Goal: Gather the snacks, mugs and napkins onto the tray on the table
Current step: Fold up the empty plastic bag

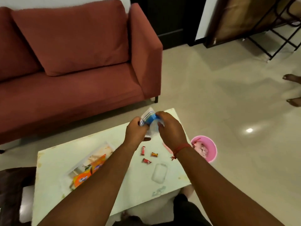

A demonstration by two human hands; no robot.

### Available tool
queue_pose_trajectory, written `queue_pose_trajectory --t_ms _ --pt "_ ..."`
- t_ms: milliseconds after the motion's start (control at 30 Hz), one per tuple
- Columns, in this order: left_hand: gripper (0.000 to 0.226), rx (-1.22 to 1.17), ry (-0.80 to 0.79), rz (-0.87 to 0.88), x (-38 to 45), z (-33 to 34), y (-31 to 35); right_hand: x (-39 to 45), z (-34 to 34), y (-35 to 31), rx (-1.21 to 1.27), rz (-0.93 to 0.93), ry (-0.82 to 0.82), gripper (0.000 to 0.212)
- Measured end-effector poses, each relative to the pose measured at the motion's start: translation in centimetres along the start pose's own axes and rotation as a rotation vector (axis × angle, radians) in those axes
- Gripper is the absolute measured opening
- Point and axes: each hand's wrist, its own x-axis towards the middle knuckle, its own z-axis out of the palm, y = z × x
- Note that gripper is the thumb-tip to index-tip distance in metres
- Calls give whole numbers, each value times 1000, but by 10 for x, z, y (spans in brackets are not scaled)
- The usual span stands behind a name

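Note:
Over the far end of the white table (53, 173), both my hands hold a white and blue striped packet (147, 117). My left hand (136, 132) pinches its left side and my right hand (171, 129) grips its blue right side. The clear tray (91, 158) lies on the table's left part with an orange snack packet (88, 171) and pale napkins in it. Three small wrapped candies lie loose under my arms: a red one (143, 150), a brown one (154, 154) and another red one (146, 161). A clear plastic lid or container (159, 173) rests nearer me.
A red sofa (73, 62) stands behind the table. A pink bucket (206, 148) with pink contents sits on the tiled floor right of the table. Another person's bare feet (293, 88) show at the right edge. A dark chair (13, 185) is at the lower left.

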Motion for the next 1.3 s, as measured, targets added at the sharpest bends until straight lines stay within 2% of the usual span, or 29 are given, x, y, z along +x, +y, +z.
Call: queue_pose_trajectory --t_ms 67,200,267,333,500,600,667,800,867,967,1100,1167,1300 --pt "17 -87 -3 -126 11 56 9 1 -11 43 -132 -67 -28 39" --pt "31 -309 -75 -301 26 144 16 -1 -37 123 -138 -66 -136 44" --pt "30 -444 -98 -404 30 178 16 -1 -47 161 -173 -57 -198 53" --pt "36 -471 -184 -450 34 206 15 -2 -50 195 -221 -36 -234 57" --pt "61 -165 -383 -464 57 273 -1 5 -36 274 -284 186 -225 43" --pt "64 -1 -439 -453 69 307 -5 13 -29 314 -279 270 -220 34" --pt "62 200 -438 -397 78 324 -14 18 -24 340 -283 338 -194 31" --pt "70 808 -487 -129 101 344 -60 17 0 407 -346 546 -207 47" --pt "73 973 -443 -23 110 345 -81 14 14 443 -369 649 -252 56" --pt "73 1068 -386 52 115 336 -109 13 36 485 -353 759 -300 61" --pt "74 1180 -361 57 118 320 -145 14 62 515 -280 879 -417 94" --pt "75 1222 -357 66 119 314 -154 12 68 517 -286 883 -486 99" --pt "77 1287 -367 82 117 308 -158 2 71 504 -280 839 -516 109"
